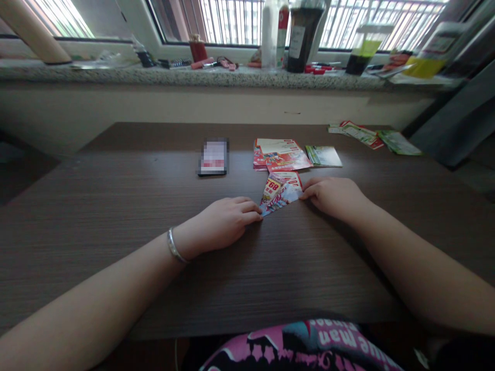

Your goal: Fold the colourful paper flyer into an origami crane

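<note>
A colourful printed leaflet (281, 195), partly folded over on itself, lies on the brown table (127, 226) between my two hands. My left hand (232, 220), with a silver bangle at its wrist, pinches the leaflet's lower left corner. At the right corner, my right hand (330, 196) grips the edge between thumb and fingers. Just beyond it is a stack of red and cream leaflets (284, 154). Against the stack's right side sits a small pile of green and white leaflets (324, 156).
A phone (213, 156) with a blurred screen lies left of the stack. More green and red leaflets (361, 135) rest at the table's back right. Bottles, including a dark container (303, 38), and small items crowd the stone windowsill (232, 77).
</note>
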{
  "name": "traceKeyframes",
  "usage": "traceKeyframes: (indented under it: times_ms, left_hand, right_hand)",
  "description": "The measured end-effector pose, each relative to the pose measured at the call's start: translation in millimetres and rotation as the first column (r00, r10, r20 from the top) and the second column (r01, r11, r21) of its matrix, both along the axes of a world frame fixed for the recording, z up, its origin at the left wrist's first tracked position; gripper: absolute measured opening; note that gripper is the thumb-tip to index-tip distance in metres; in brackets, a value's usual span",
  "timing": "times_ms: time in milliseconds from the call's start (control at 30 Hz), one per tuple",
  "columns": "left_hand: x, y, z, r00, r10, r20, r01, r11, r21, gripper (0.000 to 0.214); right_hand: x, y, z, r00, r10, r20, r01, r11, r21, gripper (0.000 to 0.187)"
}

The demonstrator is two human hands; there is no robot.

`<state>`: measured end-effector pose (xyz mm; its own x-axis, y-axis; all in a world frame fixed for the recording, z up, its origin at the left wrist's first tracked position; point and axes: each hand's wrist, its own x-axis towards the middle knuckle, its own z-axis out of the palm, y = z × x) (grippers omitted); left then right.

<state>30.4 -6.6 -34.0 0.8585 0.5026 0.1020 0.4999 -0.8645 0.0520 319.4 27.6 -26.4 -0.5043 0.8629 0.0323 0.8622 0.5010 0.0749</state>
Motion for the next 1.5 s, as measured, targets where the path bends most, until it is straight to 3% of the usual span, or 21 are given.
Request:
traceKeyframes:
  times_ms: [333, 533, 633, 733, 800, 900, 1033, 1333, 1500]
  left_hand:
    - [1.4, -1.2, 2.6, 1.0, 0.021, -0.017, -0.021, 1.0, -0.012, 0.037]
    - [1.0, 0.6, -1.0, 1.0, 0.009, 0.008, -0.009, 1.0, -0.021, 0.03]
    - [1.8, 1.2, -2.1, 1.0, 0.02, 0.018, -0.02, 1.0, -0.014, 0.027]
    - [3.6, 1.9, -2.7, 0.999, 0.029, 0.02, -0.029, 1.0, 0.008, 0.026]
    - [4.7, 2.7, -3.3, 0.999, 0.035, 0.019, -0.036, 0.999, 0.032, 0.025]
    - [5.5, 3.8, -4.7, 0.999, 0.052, 0.013, -0.053, 0.997, 0.061, 0.025]
    - [6.0, 4.6, -6.9, 0.999, 0.053, 0.009, -0.054, 0.996, 0.064, 0.029]
    - [11.0, 4.5, -7.0, 0.997, 0.073, 0.029, -0.075, 0.994, 0.076, 0.028]
    - [6.4, 5.1, 0.3, 0.999, 0.048, -0.011, -0.048, 0.999, 0.006, 0.026]
  right_hand:
    - [1.4, 3.8, -2.9, 0.997, -0.029, 0.065, 0.03, 0.999, -0.014, 0.03]
    - [0.1, 1.1, -4.3, 0.994, -0.055, 0.097, 0.05, 0.997, 0.057, 0.028]
    - [-5.0, -2.8, -4.8, 0.998, -0.062, 0.015, 0.058, 0.985, 0.163, 0.029]
    - [-11.8, -6.6, -7.6, 0.986, 0.105, -0.132, -0.065, 0.958, 0.278, 0.024]
    - [-16.1, -8.3, -11.5, 0.938, 0.293, -0.187, -0.239, 0.935, 0.263, 0.022]
    - [-21.0, -9.6, -18.8, 0.824, 0.524, -0.216, -0.493, 0.851, 0.182, 0.028]
    - [-25.8, -10.0, -24.6, 0.824, 0.504, -0.259, -0.491, 0.863, 0.119, 0.031]
    - [-32.8, -11.7, -22.9, 0.851, 0.482, -0.207, -0.47, 0.876, 0.109, 0.031]
    - [-32.9, -13.4, -20.5, 0.866, 0.472, -0.164, -0.462, 0.881, 0.099, 0.032]
